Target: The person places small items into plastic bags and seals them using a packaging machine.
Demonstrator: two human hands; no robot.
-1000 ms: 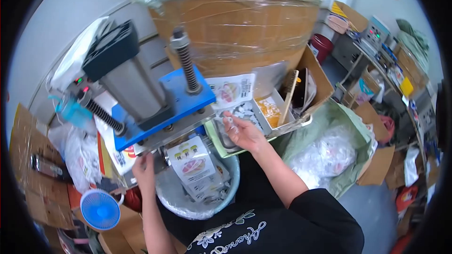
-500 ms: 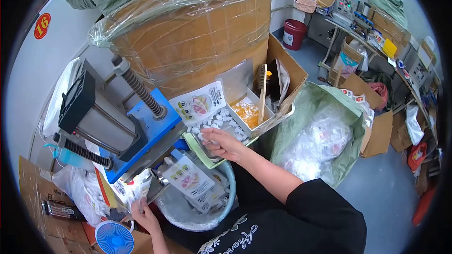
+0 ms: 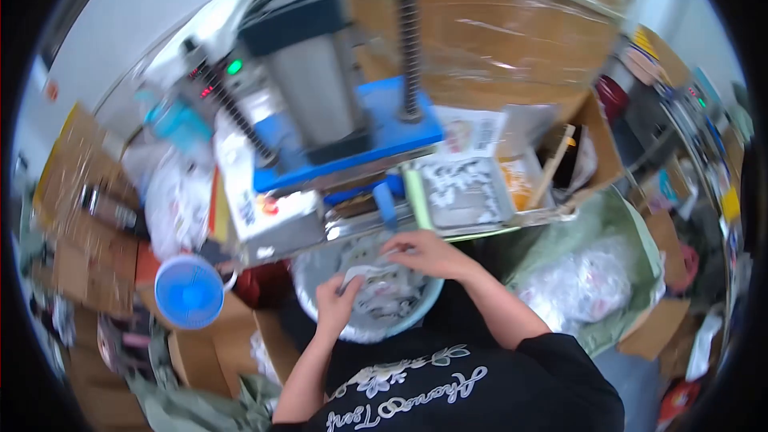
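Observation:
Over a light-blue round bin (image 3: 432,301), my left hand (image 3: 336,304) pinches the edge of a pale plastic pouch (image 3: 362,272), which is blurred. My right hand (image 3: 436,256) is close by on the right, with thumb and fingers closed together near the pouch; what they hold, if anything, is too small and smeared to name. More printed pouches (image 3: 388,296) lie in the bin below. Just beyond my hands stands a press machine with a blue plate (image 3: 320,168). A tray of small white plastic parts (image 3: 460,192) sits right of the press.
A cardboard box (image 3: 596,152) holding a brush (image 3: 554,166) and orange pieces (image 3: 516,184) stands past the tray. To the right is a green sack (image 3: 632,248) of clear plastic bags (image 3: 576,280). A small blue fan (image 3: 190,292) and an open carton (image 3: 210,344) are at the left.
My right hand has left the tray of white parts and moved over the bin. My left hand has come from beside the press to the bin, with a pouch. The view has turned left.

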